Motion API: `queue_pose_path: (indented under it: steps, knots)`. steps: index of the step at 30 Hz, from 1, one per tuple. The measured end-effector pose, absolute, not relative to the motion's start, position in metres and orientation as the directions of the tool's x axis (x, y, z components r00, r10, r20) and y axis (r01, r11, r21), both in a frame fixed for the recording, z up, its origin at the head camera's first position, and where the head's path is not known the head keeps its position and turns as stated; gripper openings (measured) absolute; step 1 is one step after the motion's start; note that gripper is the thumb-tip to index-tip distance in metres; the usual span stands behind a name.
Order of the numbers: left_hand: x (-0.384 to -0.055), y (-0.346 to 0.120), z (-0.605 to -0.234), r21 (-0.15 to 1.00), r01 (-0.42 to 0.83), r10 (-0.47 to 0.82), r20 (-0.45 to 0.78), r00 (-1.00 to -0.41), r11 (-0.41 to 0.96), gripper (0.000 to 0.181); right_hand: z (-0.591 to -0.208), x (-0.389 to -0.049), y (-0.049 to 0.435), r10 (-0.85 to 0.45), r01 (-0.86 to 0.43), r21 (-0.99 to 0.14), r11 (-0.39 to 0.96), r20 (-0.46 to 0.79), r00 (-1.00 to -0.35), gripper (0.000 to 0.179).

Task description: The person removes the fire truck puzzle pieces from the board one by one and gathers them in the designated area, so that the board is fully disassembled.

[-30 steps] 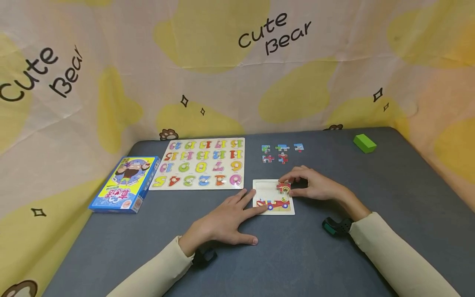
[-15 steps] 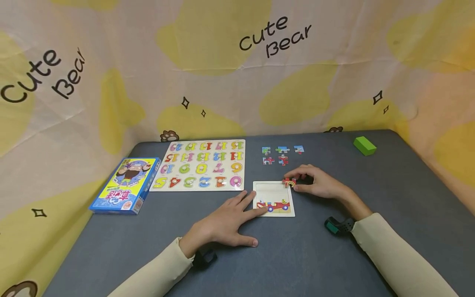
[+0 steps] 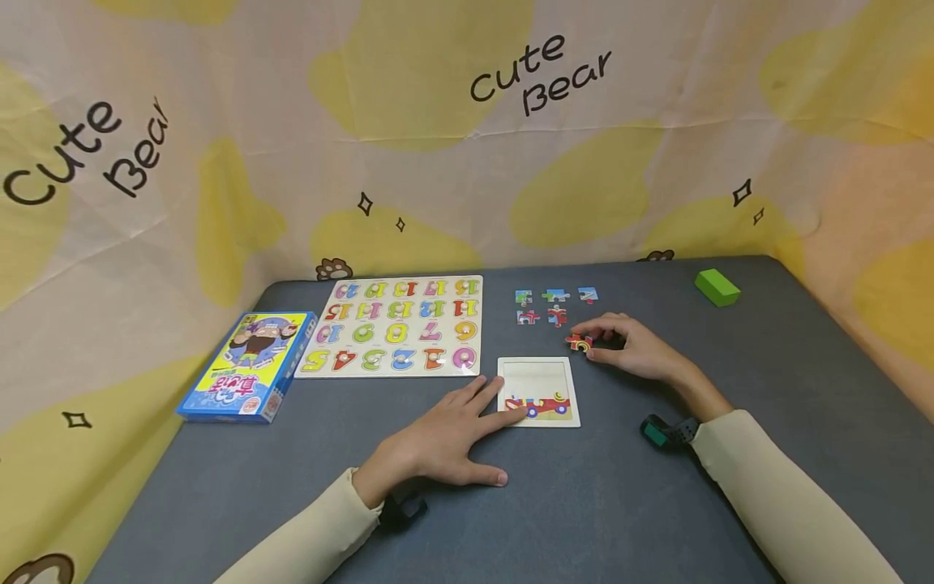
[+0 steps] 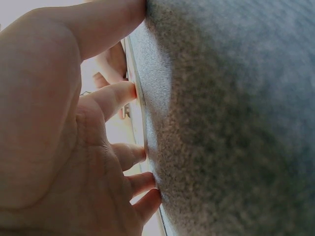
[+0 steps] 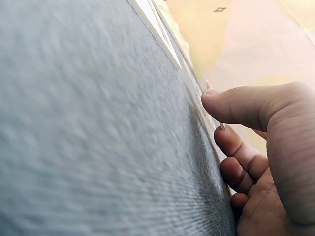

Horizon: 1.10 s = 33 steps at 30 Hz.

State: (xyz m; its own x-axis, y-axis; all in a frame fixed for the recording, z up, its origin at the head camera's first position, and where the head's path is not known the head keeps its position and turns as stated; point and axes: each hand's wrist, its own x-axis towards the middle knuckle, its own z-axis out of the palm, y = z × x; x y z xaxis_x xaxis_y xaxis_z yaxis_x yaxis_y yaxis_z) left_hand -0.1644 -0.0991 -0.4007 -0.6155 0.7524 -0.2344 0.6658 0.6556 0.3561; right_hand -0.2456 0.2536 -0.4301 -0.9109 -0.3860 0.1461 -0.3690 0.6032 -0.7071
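In the head view my right hand [image 3: 631,347] pinches a red and yellow jigsaw piece [image 3: 580,343] between thumb and fingers, just beyond the upper right corner of a white puzzle tray [image 3: 538,367]. Along the tray's near side lie joined pieces showing a red vehicle [image 3: 547,405] with blue wheels; the rest of its bed is bare white. My left hand [image 3: 448,434] lies with fingers spread, fingertips on the tray's left edge and thumb on the table. The left wrist view shows those straight fingers [image 4: 130,155] at the tray's rim. The held piece appears edge-on in the right wrist view.
Several loose jigsaw pieces [image 3: 556,315] lie in two rows behind the tray. A number board [image 3: 394,333] and a blue and yellow box [image 3: 248,365] sit to the left. A green block [image 3: 718,287] stands at the back right of the grey table [image 3: 620,503].
My right hand has carried the jigsaw piece from over the tray to beyond its upper right corner, and the piece has turned. The left hand stays in place.
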Motion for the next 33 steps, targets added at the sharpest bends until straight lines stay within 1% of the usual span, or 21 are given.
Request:
queue_pose_path:
  steps: [11,18,25,33]
  knots:
    - [-0.164,-0.099,-0.401,0.356,0.668,0.754,-0.228,-0.616,0.654,0.082,-0.43,-0.26,0.261,-0.329,-0.347,-0.667,0.66,0.159,-0.931,0.038]
    - [-0.163,-0.099,-0.401,0.356,0.669,0.754,-0.223,-0.617,0.653,0.082,-0.431,-0.27,0.265,-0.311,-0.327,-0.637,0.698,0.142,-0.94,0.038]
    - [-0.164,-0.099,-0.401,0.358,0.669,0.755,-0.221,-0.617,0.651,0.082,-0.43,-0.278,0.268,-0.305,-0.315,-0.63,0.71,0.128,-0.944,0.037]
    - [-0.164,-0.099,-0.402,0.35,0.672,0.755,-0.223,-0.617,0.653,0.082,-0.427,-0.28,0.267,-0.296,-0.321,-0.631,0.707,0.149,-0.944,0.038]
